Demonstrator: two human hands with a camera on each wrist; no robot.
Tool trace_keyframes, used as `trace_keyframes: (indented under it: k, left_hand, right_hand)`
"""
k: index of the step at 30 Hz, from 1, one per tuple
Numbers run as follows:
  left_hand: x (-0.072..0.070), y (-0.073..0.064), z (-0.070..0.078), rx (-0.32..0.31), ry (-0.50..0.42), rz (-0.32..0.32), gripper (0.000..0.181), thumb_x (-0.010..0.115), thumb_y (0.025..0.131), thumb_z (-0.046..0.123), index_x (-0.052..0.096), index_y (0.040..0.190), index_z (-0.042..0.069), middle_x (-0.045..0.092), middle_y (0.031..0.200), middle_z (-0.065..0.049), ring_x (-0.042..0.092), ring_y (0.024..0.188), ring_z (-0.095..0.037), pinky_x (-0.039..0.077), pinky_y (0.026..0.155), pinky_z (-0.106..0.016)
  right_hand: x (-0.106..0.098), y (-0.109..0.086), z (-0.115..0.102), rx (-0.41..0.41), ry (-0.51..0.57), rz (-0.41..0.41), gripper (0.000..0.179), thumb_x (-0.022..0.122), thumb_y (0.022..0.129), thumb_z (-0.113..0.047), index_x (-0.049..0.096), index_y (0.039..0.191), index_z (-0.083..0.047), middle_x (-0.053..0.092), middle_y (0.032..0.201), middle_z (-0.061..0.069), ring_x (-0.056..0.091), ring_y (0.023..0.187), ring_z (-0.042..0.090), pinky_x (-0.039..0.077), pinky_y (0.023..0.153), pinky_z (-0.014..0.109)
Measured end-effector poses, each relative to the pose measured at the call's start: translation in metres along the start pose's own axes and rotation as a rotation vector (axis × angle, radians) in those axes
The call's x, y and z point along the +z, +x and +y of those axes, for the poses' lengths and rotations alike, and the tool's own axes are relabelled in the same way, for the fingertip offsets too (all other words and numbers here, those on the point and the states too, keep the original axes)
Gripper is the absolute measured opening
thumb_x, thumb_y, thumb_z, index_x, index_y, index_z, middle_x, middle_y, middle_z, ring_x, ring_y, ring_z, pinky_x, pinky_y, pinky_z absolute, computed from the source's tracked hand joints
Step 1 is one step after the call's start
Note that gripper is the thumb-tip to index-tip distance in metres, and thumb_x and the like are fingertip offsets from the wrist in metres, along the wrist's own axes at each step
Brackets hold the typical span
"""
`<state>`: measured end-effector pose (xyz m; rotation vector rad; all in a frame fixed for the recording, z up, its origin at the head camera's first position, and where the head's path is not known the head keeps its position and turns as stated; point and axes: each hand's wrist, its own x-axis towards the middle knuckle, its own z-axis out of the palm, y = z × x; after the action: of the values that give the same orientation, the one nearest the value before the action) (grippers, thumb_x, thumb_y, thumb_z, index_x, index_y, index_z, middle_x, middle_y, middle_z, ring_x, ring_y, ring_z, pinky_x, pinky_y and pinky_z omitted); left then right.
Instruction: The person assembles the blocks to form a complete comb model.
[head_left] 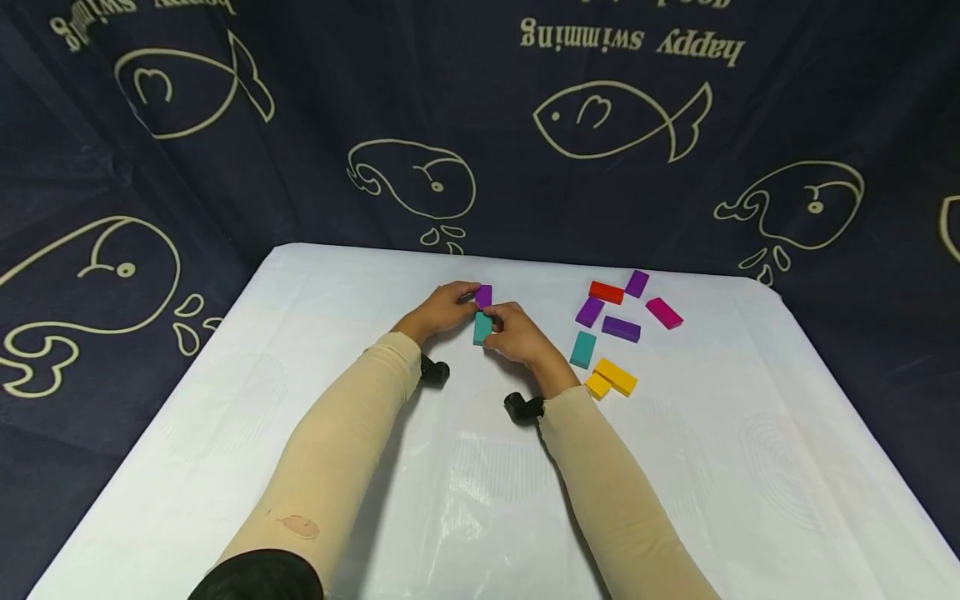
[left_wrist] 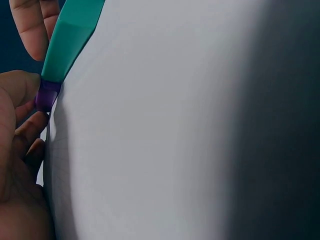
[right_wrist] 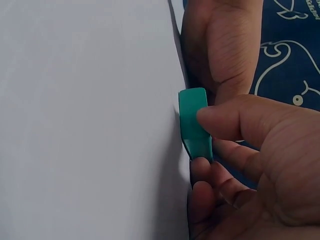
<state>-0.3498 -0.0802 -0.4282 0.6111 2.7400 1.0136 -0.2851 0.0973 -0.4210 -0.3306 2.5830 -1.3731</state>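
Toward the back middle of the table, my left hand [head_left: 444, 308] pinches a small purple block [head_left: 483, 296] between thumb and fingers. A teal block [head_left: 482, 329] lies end to end with it, on the near side. My right hand [head_left: 519, 335] grips this teal block, its thumb on one end and fingers at the other. In the right wrist view the thumb presses the teal block's [right_wrist: 194, 112] side, with the left hand [right_wrist: 227, 45] just behind. From the left wrist, the purple block [left_wrist: 48, 96] meets the teal block's [left_wrist: 75, 40] end.
Right of the hands lie loose blocks: a red block [head_left: 606, 292], several purple ones such as one purple block [head_left: 621, 328], a magenta block [head_left: 664, 313], another teal block [head_left: 582, 350] and two yellow blocks [head_left: 617, 377]. A dark printed curtain [head_left: 495, 192] hangs behind the white table [head_left: 720, 467].
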Motion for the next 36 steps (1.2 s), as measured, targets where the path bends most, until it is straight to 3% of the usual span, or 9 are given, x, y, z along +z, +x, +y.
trace_keyframes:
  k: [13,36]
  left_hand:
    - [0.0013,0.0007,-0.0018,-0.006,-0.014,0.004,0.05,0.053,0.1,0.02,0.046,0.148,0.007,0.044,0.152,-0.012,0.033,0.144,-0.027,0.012,0.122,-0.041]
    - [0.0032,-0.0008,-0.0023,-0.012,-0.023,0.017,0.05,0.053,0.101,0.02,0.046,0.149,0.008,0.044,0.152,-0.012,0.032,0.144,-0.029,0.017,0.121,-0.041]
  right_hand:
    - [0.0007,0.0012,0.0018,0.005,-0.04,0.014,0.057,0.067,0.083,0.001,0.055,0.138,0.0,0.049,0.114,0.013,0.049,0.102,0.024,0.044,0.09,0.034]
    - [0.0031,-0.0005,0.0044,-0.004,-0.048,0.041,0.054,0.066,0.085,0.0,0.054,0.138,-0.001,0.049,0.106,0.01,0.048,0.099,0.022,0.042,0.087,0.033]
